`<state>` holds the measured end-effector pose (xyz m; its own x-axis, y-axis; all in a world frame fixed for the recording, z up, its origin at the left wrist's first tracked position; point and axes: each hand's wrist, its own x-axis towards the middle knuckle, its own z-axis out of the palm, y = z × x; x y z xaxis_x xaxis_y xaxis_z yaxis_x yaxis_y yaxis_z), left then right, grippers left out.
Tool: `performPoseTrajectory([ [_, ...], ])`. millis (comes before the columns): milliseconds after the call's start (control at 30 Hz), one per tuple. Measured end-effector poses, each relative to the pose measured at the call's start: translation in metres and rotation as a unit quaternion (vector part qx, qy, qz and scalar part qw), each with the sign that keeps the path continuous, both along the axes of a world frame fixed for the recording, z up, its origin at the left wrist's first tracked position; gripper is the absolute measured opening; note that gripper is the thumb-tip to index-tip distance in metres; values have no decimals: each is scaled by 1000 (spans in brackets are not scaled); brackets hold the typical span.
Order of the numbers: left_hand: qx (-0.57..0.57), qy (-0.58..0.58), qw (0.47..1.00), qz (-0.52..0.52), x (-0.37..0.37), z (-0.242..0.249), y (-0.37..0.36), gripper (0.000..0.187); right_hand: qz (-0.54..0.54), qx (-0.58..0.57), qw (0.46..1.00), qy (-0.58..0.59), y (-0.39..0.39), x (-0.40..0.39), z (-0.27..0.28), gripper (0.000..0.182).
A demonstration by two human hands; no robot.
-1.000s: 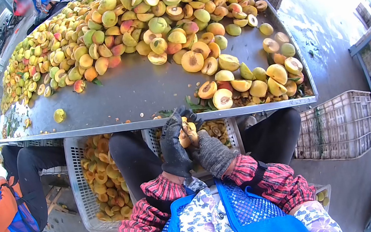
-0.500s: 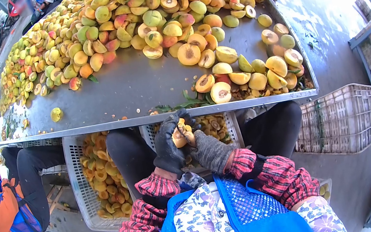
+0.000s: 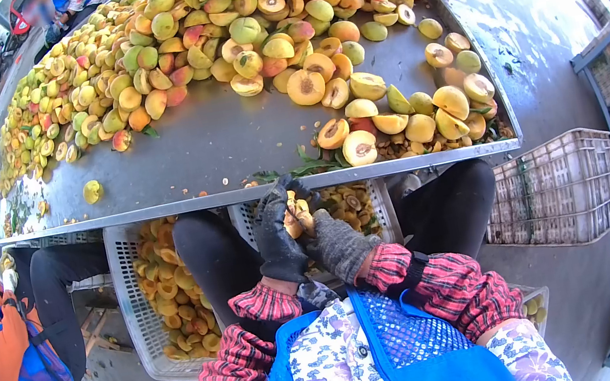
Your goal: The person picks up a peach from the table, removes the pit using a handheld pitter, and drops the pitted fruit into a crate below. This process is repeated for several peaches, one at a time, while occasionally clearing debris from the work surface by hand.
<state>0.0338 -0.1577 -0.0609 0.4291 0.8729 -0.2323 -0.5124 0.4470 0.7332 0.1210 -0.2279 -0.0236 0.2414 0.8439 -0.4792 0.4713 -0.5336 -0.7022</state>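
Observation:
My left hand (image 3: 276, 232), in a black glove, is closed round a yellow peach piece (image 3: 294, 223) just below the table's front edge. My right hand (image 3: 339, 246), in a grey knitted glove, presses against the same fruit from the right with its fingers closed. A thin dark line crosses the fruit between the hands; whether it is a tool in my right hand is too small to tell. Beneath the hands, a white crate (image 3: 243, 219) between my knees holds peach halves (image 3: 352, 202).
A metal table (image 3: 209, 154) bears a heap of halved peaches (image 3: 212, 35), with more at its right end. Another white crate of peach halves (image 3: 172, 295) stands left of my knee. A stacked crate (image 3: 554, 191) is on the right. A person in orange (image 3: 4, 358) sits at left.
Both hands stay together at the peach, shifting slightly and turning it. The view has moved a little; the crates and heap look the same.

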Motion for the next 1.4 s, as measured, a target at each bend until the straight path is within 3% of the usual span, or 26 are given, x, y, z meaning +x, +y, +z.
performPoseTrajectory([
  [100,3,-36,999,-8,-3,6,-2,29,19,13,1000,14,-1,-1,-7,39],
  [200,62,59,996,0,-9,-6,-3,29,39,63,996,53,-6,1,-8,41],
  [367,225,209,952,-1,-10,-1,-8,29,57,13,998,10,-3,3,1,41],
  [500,228,224,947,29,-9,-3,-6,29,16,-16,1000,12,-2,-3,10,42],
  [600,309,336,889,38,-13,-1,-6,27,34,8,999,18,-3,-4,-3,44],
  [700,61,105,990,66,-7,3,-8,25,43,10,999,33,-3,-4,-6,45],
  [900,161,148,972,86,-13,0,-12,23,59,-30,997,28,0,-7,-7,40],
  [1000,144,142,978,54,-16,4,-12,23,87,31,982,165,-3,-4,-13,32],
  [1033,243,221,944,37,-20,2,-10,26,114,47,982,143,-3,-5,-29,30],
  [1100,427,366,827,5,-27,-2,-4,32,161,75,976,130,-1,-7,-60,28],
  [1200,348,324,879,-34,-27,1,-2,32,229,119,953,159,0,2,-65,27],
  [1233,256,241,936,-34,-26,4,-3,31,268,144,943,135,1,6,-62,26],
  [1300,59,63,996,-35,-22,9,-5,30,390,221,893,-47,-1,12,-46,26],
  [1333,97,101,988,-68,-26,5,-3,30,392,168,902,-67,-1,14,-28,24],
  [1400,171,175,960,-134,-35,-5,0,30,446,211,863,-109,-3,17,-25,21],
])
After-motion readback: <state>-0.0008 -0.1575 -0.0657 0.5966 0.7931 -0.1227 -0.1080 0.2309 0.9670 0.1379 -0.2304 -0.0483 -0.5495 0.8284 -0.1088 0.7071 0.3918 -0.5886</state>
